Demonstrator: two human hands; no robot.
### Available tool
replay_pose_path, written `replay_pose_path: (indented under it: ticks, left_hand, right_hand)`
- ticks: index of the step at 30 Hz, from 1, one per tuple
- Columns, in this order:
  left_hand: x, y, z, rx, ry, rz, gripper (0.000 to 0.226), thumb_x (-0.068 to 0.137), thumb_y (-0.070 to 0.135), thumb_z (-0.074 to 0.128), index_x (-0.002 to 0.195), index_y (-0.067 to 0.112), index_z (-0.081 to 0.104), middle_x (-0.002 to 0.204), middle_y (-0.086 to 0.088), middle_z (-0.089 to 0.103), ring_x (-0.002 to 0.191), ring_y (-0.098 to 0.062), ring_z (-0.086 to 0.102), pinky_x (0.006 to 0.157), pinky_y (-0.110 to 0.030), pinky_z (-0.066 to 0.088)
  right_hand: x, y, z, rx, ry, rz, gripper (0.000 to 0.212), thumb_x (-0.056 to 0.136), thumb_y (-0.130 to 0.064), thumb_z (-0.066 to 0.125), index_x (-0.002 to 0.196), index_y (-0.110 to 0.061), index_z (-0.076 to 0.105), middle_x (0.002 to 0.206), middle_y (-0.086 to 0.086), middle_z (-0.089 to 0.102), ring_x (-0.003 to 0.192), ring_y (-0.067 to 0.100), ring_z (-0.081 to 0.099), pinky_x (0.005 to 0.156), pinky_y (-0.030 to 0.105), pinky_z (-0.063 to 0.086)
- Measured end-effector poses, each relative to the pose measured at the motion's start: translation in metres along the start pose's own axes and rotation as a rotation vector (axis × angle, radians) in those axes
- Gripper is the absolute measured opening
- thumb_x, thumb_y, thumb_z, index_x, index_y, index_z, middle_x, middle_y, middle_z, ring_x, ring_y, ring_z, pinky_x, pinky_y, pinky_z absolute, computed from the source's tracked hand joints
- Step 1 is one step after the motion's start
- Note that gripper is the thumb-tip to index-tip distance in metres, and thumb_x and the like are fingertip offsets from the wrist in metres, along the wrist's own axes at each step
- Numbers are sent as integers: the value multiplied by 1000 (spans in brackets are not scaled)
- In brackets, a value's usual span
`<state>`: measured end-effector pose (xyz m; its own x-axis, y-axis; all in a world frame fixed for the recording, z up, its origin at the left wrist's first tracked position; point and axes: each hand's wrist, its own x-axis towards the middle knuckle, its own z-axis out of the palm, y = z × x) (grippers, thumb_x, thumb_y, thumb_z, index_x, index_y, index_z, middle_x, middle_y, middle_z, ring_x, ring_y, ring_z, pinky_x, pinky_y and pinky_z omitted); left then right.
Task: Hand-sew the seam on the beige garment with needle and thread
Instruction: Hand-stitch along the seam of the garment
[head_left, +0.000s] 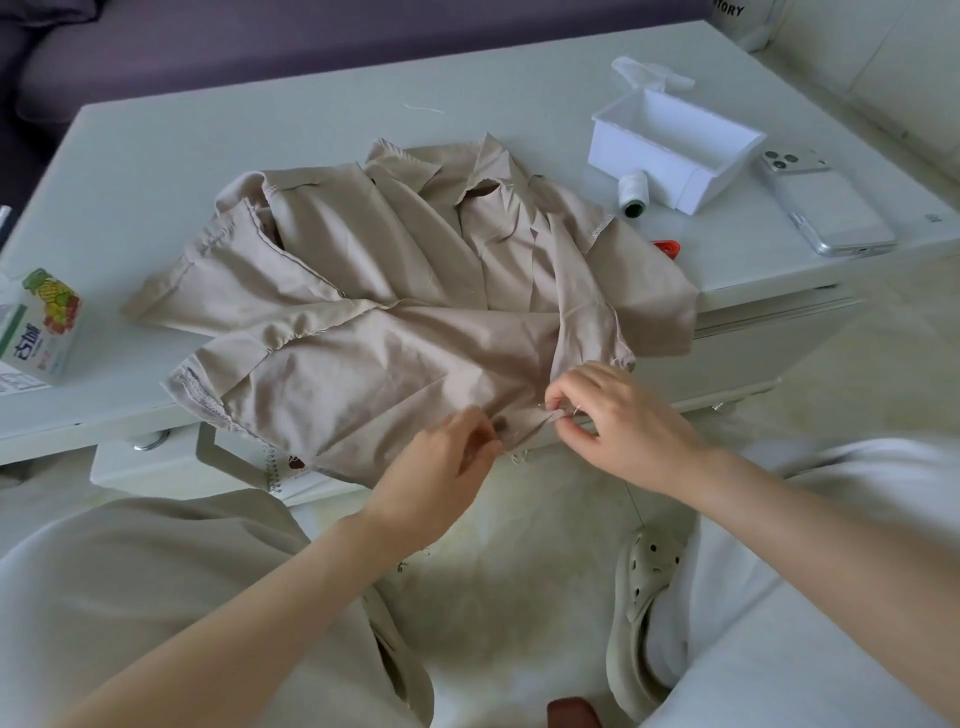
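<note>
Nearest the camera, a pale clog (644, 613) rests on the floor between the person's knees. Above it both hands meet at the near hem of the garment (374, 291), which hangs over the front edge of the table (208, 145). The left hand (441, 462) has its fingers curled, pinching the hem from the left. The right hand (618, 421) pinches a small fold of the same hem between thumb and fingertips – a thin glint there looks like the needle (575, 410), though it is too small to be sure. A fine thread (631, 493) drops from under the right hand.

The rest of the garment lies crumpled across the tabletop, seams showing. A carton (44, 325) stands at the left edge. Beyond the garment, to the right, lie a spool (635, 193), just beside a white box (675, 150), and a phone (826, 208) – face down.
</note>
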<state>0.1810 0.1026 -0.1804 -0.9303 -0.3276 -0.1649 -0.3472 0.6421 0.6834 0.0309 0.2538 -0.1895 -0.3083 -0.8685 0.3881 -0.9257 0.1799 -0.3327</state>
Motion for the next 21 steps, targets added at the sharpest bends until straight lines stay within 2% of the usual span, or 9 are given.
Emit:
replay_pose_path:
  ticks: [3,6,9,10,12,15,17,19,21]
  left_hand:
    - [1,5,1,122,178,40,25,87,35,60,92,19,41,88,11,49,69,-15,52,63,-33,44]
    - [3,9,6,212,187,35,48,77,50,67,104,20,41,102,12,42,85,-9,50,70,-24,40]
    - [11,9,14,252,255,118,69,66,45,79,115,14,42,106,5,40,97,-16,49,77,-21,38]
    - [14,7,17,277,302,159,70,63,39,80,114,12,41,104,-1,45,95,-22,52,78,-26,42]
    - [20,6,15,321,377,177,54,63,23,68,108,13,39,96,-9,53,86,-30,56,72,-34,48]
    - [29,7,2,336,448,168,33,65,2,62,95,9,51,80,-7,58,74,-32,54,66,-33,38]
    - [32,8,-9,304,484,139,22,71,-2,63,89,9,56,72,1,52,72,-27,49,68,-31,30]
    - [34,9,-18,216,461,100,16,75,3,52,88,10,58,72,6,47,74,-23,45,67,-33,32]
    - [37,9,-27,125,414,65,18,76,6,44,88,13,57,73,2,52,73,-23,49,62,-33,35]
  right_hand:
    - [2,-4,-6,45,51,34,14,82,-16,47,83,-7,58,74,-7,53,71,4,39,69,13,29]
    - [6,-9,-10,133,119,51,14,81,-17,48,81,-6,58,72,-23,33,68,1,30,63,13,28]
    - [12,-13,-16,199,157,31,14,80,-18,49,81,-7,58,71,-25,28,66,0,30,61,15,31]
    - [15,-14,-18,205,167,23,14,80,-18,49,81,-7,57,70,-25,28,65,1,30,60,17,32]
    - [20,-13,-23,203,199,24,14,79,-17,48,80,-6,57,69,-22,30,63,3,30,58,18,32]
    - [29,-5,-32,156,236,63,13,81,-19,48,81,-8,55,67,-22,33,60,4,35,54,14,30]
    - [35,3,-37,102,249,90,14,82,-20,46,82,-9,54,65,-24,32,58,3,36,51,16,29]
    - [40,11,-40,33,249,134,16,83,-22,45,84,-8,54,65,-23,32,59,6,35,47,18,28]
    - [44,19,-40,-42,225,191,13,84,-20,49,87,-8,54,66,-16,37,58,7,38,47,20,30]
